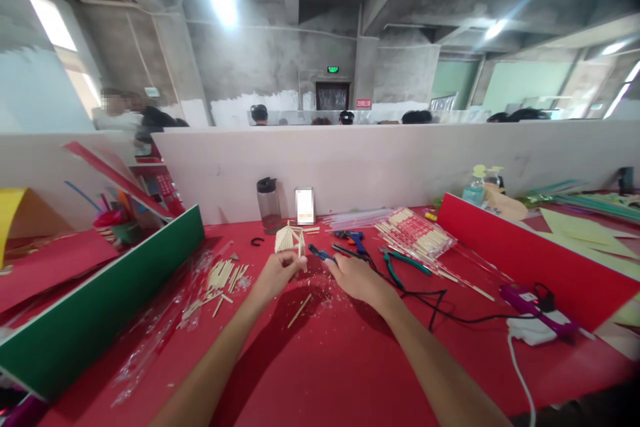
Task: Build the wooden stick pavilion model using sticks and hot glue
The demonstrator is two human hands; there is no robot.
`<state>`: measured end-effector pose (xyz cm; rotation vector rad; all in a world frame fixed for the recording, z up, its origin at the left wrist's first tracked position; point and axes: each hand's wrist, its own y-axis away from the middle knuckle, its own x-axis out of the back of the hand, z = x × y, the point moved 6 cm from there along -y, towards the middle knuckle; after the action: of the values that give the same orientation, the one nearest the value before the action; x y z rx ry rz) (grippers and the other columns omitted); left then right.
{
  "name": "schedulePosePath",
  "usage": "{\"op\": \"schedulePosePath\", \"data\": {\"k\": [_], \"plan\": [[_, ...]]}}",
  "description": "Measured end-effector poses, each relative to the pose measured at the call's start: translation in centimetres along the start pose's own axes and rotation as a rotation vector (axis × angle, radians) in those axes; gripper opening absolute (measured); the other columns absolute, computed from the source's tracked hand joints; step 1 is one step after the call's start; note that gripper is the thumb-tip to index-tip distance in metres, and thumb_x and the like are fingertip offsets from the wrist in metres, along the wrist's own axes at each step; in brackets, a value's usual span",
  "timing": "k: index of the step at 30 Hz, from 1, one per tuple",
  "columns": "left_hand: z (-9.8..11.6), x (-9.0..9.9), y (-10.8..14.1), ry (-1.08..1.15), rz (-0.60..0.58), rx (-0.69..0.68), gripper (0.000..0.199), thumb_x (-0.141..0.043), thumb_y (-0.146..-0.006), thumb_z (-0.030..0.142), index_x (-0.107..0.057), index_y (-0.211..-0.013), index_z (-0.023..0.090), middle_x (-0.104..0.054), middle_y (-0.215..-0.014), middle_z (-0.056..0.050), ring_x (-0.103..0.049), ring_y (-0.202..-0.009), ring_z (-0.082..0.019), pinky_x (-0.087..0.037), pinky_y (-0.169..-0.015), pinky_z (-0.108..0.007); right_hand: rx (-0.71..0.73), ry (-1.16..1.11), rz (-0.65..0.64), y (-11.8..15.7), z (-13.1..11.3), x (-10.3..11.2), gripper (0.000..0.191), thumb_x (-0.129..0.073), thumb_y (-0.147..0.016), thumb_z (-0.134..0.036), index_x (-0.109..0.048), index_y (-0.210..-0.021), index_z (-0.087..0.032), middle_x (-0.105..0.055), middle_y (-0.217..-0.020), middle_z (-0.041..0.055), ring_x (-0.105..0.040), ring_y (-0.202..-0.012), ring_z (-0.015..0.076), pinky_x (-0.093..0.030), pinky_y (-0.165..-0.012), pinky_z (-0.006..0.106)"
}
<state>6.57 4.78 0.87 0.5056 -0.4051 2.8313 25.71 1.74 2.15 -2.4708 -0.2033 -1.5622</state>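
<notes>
My left hand is closed, thumb and fingers pinching a pale wooden stick that stands nearly upright. Right behind it sits a small model built of such sticks, with a sloping roof; whether the pinched stick is joined to it I cannot tell. Closed round a pair of blue-handled pliers is my right hand. The pliers point left toward the stick, a short gap apart; their exact jaw type is too small to make out. One loose stick lies on the red table below my hands, among small chips.
Cut sticks are heaped at left near plastic wrapping. Behind stand a bottle and a phone. To the right lie a blue glue gun, green-handled pliers, packed sticks and a purple power strip. Green and red dividers flank the space.
</notes>
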Motion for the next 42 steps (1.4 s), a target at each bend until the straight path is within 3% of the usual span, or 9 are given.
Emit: {"op": "schedulePosePath", "data": {"k": [5,11,16,20,24,29,35,42], "plan": [[-0.6,0.7,0.1,-0.085,0.092,0.046,0.052,-0.059,-0.080,0.064,-0.057,-0.059,0.016,-0.052,-0.049,0.002,-0.043,-0.046,-0.010,-0.033,-0.050,-0.023,-0.025,0.152,-0.094,1.1,0.0,-2.0,0.046,-0.039,-0.098,-0.042,-0.064,-0.117,-0.008,-0.069,-0.109,0.0266,-0.067,-0.101,0.0376,-0.047,-0.083,0.046],[-1.8,1.0,-0.1,-0.119,0.152,0.075,0.052,-0.057,-0.080,0.064,-0.061,-0.060,0.016,-0.055,-0.048,0.001,-0.044,-0.043,-0.011,-0.031,-0.047,-0.023,-0.014,0.293,-0.041,1.8,-1.9,-3.8,0.055,-0.057,-0.085,-0.039,-0.060,-0.125,-0.002,-0.059,-0.122,0.0305,-0.056,-0.115,0.0418,-0.049,-0.087,0.049],[-2.4,1.0,-0.2,-0.169,0.185,0.071,0.051,-0.056,-0.083,0.061,-0.060,-0.058,0.017,-0.056,-0.049,0.001,-0.048,-0.046,-0.012,-0.034,-0.049,-0.023,0.004,0.311,-0.001,1.8,-2.6,-4.2,0.051,-0.061,-0.083,-0.039,-0.063,-0.119,-0.003,-0.060,-0.118,0.0291,-0.055,-0.113,0.0400,-0.050,-0.086,0.047],[-1.6,1.0,0.1,-0.190,0.207,0.018,0.051,-0.052,-0.086,0.061,-0.054,-0.059,0.018,-0.052,-0.048,0.003,-0.046,-0.046,-0.012,-0.031,-0.050,-0.023,0.061,0.251,0.037,1.2,-2.2,-3.2,0.052,-0.060,-0.086,-0.051,-0.063,-0.117,-0.009,-0.062,-0.117,0.0255,-0.056,-0.113,0.0379,-0.049,-0.086,0.045],[-0.7,0.7,0.4,-0.105,0.204,-0.009,0.052,-0.047,-0.088,0.064,-0.050,-0.062,0.019,-0.047,-0.048,0.004,-0.046,-0.047,-0.012,-0.032,-0.051,-0.024,0.142,0.098,0.110,-1.1,-2.6,-0.6,0.034,-0.057,-0.091,-0.045,-0.065,-0.107,-0.017,-0.068,-0.105,0.0148,-0.064,-0.098,0.0270,-0.047,-0.085,0.036],[-0.8,0.3,0.4,-0.004,0.203,-0.006,0.051,-0.045,-0.087,0.066,-0.047,-0.066,0.020,-0.045,-0.049,0.005,-0.047,-0.047,-0.013,-0.035,-0.051,-0.024,0.320,-0.195,0.193,-6.3,-4.4,2.1,0.026,-0.053,-0.092,-0.026,-0.062,-0.115,-0.019,-0.071,-0.098,0.0062,-0.065,-0.086,0.0177,-0.046,-0.080,0.028],[-1.5,0.0,0.3,0.038,0.195,0.026,0.041,-0.048,-0.088,0.057,-0.052,-0.073,0.019,-0.045,-0.050,0.006,-0.046,-0.045,-0.013,-0.035,-0.048,-0.024,0.353,-0.418,0.265,-11.0,-4.8,1.3,0.028,-0.050,-0.090,-0.018,-0.063,-0.114,-0.017,-0.068,-0.096,0.0045,-0.062,-0.083,0.0147,-0.048,-0.080,0.027],[-1.5,0.0,0.2,-0.030,0.169,-0.010,0.047,-0.052,-0.087,0.060,-0.048,-0.064,0.019,-0.043,-0.051,0.006,-0.044,-0.046,-0.011,-0.032,-0.050,-0.023,0.430,-0.515,0.236,-11.7,-5.4,-0.2,0.035,-0.045,-0.087,-0.008,-0.064,-0.115,-0.017,-0.065,-0.111,0.0073,-0.062,-0.099,0.0142,-0.049,-0.087,0.027]]}}
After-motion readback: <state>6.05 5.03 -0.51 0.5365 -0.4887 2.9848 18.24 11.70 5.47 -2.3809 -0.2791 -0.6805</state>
